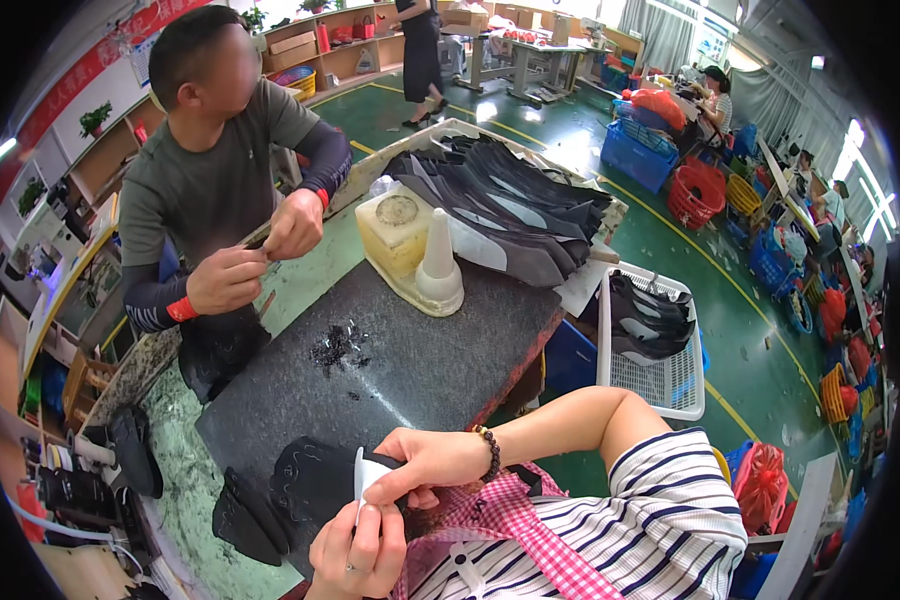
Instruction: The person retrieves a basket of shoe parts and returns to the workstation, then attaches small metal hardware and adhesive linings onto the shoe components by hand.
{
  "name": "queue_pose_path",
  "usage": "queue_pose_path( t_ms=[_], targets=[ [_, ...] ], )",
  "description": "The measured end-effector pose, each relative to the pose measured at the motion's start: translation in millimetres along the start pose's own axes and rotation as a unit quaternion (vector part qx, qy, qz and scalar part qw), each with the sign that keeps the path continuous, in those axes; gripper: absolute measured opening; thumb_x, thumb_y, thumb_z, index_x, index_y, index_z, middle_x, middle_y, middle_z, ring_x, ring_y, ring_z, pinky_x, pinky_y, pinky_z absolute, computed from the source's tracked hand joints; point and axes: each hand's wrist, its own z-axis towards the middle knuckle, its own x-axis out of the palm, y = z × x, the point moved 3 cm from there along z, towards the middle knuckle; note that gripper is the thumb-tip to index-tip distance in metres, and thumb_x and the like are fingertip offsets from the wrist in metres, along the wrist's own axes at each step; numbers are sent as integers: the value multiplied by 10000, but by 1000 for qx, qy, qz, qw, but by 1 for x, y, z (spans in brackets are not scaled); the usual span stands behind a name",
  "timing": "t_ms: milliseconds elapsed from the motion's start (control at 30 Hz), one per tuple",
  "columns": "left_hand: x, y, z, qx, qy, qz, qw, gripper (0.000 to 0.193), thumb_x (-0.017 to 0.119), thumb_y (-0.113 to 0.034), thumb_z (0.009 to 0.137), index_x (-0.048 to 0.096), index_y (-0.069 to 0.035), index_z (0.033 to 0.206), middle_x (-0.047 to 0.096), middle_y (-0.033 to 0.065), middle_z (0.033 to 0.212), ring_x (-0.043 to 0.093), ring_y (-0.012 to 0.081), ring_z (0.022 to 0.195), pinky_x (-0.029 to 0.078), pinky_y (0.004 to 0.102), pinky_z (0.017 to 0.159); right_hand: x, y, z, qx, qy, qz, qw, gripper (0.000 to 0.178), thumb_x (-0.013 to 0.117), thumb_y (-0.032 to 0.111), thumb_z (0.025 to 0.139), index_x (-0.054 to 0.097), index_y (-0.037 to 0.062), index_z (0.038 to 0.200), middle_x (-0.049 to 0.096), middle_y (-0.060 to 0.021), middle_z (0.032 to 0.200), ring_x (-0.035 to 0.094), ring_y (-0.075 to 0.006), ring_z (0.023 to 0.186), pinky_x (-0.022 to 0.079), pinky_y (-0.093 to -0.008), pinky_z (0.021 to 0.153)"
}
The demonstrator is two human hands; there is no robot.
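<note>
Near the lower edge, both my hands pinch a small white curved piece. My right hand, with a beaded bracelet, has its thumb and fingers closed on the piece from the right. From below, my left hand holds its lower end between thumb and fingertips. Behind the piece lies a black fabric part with loose threads, on the near edge of the dark work board. To its left rests another folded black part. How far my fingers also grip black material is hidden.
A yellowish container and a white cone stand mid-board, near black scraps. Behind them lie stacked black-grey shoe uppers. A white basket stands right; across the table, a co-worker works with both hands.
</note>
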Motion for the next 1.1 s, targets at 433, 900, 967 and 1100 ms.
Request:
queue_pose_path(
  t_ms=[433, 900, 967, 1100],
  targets=[
    [-11, -11, -32, -186, -5, -75, 980, 125, 624, 31, 741, 589, -41, 837, 545, 86, 840, 580, 234, 689, 497, 331, 574, -10, -8, -11, 83, 135, 16, 987, 284, 486, 244, 942, 540, -34, 943, 630, -98, 730, 624, -131, 607, 520, -240, 518],
    [16, 61, -91, -438, -23, 65, 896, 252, 680, -3, 740, 605, -26, 978, 591, 117, 952, 564, 279, 898, 452, 357, 792, -131, 23, 62, -156, -243, -590, 754, 185, 666, 174, 746, 647, 47, 880, 634, -98, 798, 618, -219, 721, 487, -325, 657],
    [21, 58, -86, -434, -15, 31, 900, 224, 678, 9, 731, 610, -26, 942, 594, 115, 926, 569, 284, 864, 456, 359, 767, -121, 19, 74, -180, -235, -633, 715, 259, 689, 273, 738, 644, 48, 857, 618, -114, 803, 607, -281, 767, 481, -364, 675],
    [28, 45, -75, -404, -11, -21, 915, 186, 666, 22, 726, 603, -26, 895, 609, 108, 882, 577, 289, 814, 462, 360, 733, -108, 1, 82, -235, -239, -729, 597, 175, 622, 226, 760, 594, 53, 764, 583, -115, 806, 579, -291, 788, 475, -393, 677]
  ],
)
